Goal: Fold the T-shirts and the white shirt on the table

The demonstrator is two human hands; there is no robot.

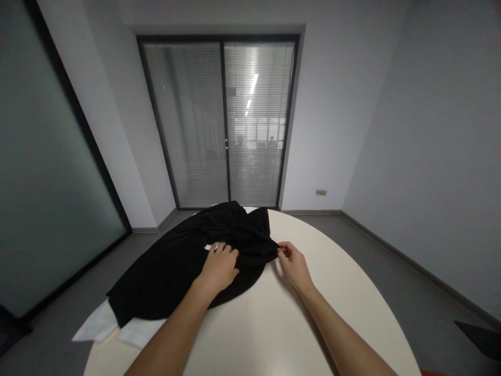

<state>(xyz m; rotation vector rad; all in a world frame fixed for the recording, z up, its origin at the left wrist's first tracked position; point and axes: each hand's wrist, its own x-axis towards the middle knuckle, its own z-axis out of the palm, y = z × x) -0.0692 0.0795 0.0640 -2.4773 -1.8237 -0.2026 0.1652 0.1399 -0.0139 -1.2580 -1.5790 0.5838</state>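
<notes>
A black garment (pixel 172 266) lies partly bunched across the left and far part of the round table. White cloth (pixel 97 324) shows from under its lower left end, and a small white label (pixel 209 247) sits near its middle. My left hand (pixel 219 266) rests on the garment beside the label, fingers stretched out and thumb apart. At the garment's right side, my right hand (pixel 293 263) pinches a pointed corner of the black fabric and lifts it slightly from the tabletop. Whether that corner is a sleeve or a hem, I cannot tell.
The cream round table (pixel 332 271) has its curved edge running along the right. Beyond it stand a glass door with blinds (pixel 254 130) and a white wall with a socket (pixel 321 192). A dark pointed object (pixel 479 337) shows at the lower right.
</notes>
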